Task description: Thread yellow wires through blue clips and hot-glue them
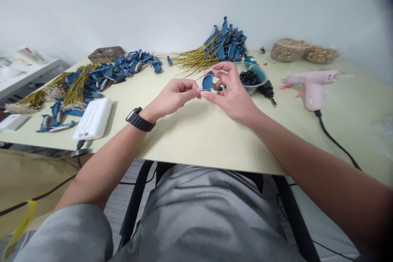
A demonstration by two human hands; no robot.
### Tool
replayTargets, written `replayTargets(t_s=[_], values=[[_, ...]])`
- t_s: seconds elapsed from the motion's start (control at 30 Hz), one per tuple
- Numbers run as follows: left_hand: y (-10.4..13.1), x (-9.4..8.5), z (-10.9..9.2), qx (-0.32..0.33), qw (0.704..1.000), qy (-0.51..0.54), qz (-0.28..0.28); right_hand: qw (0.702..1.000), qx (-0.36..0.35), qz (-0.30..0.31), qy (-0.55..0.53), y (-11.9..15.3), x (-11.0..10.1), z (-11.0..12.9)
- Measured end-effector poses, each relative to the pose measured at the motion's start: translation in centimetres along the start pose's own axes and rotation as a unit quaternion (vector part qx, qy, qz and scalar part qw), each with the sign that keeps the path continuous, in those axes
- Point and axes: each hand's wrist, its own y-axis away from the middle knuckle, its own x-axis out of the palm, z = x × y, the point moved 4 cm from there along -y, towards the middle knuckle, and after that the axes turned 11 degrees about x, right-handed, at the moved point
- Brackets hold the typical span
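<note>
Above the middle of the table, my right hand (230, 96) pinches a small blue piece with a curved edge (208, 82) between thumb and fingers. A thin stem seems to run from it toward the upper left. My left hand (179, 97), with a black watch on its wrist, is closed in a pinch. Its fingertips meet the right thumb at the lower left of the blue piece; what they hold is too small to make out. Just behind the right hand stands a clear bowl (260, 74) of small black pieces.
Blue pieces on yellow stems lie in a back pile (225, 45) and a left pile (113, 69). Nearby are a wooden box (106, 54) and a white power bank (93, 118). On the right are a teal-and-black power tool (266, 89), pink glue gun (313, 84) and filled bags (288, 50).
</note>
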Motion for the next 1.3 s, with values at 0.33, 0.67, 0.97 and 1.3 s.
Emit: replayTargets(t_s=[0.33, 0.67, 0.97, 1.3], values=[[0.5, 1.7, 0.5, -0.049, 0.986, 0.162, -0.005, 0.999, 0.012, 0.012, -0.038, 0.1, 0.2, 1.1], [0.4, 2.7, 0.8, -0.087, 0.948, 0.306, 0.021, 0.998, 0.018, 0.037, -0.057, 0.3, 0.4, 2.0], [0.8, 3.3, 1.6, -0.093, 0.922, 0.376, -0.025, 0.996, 0.021, 0.044, -0.079, 0.4, 0.6, 2.3], [0.9, 3.9, 1.4, -0.12, 0.896, 0.425, -0.049, 0.992, 0.051, 0.063, -0.098, 0.4, 0.7, 2.7]])
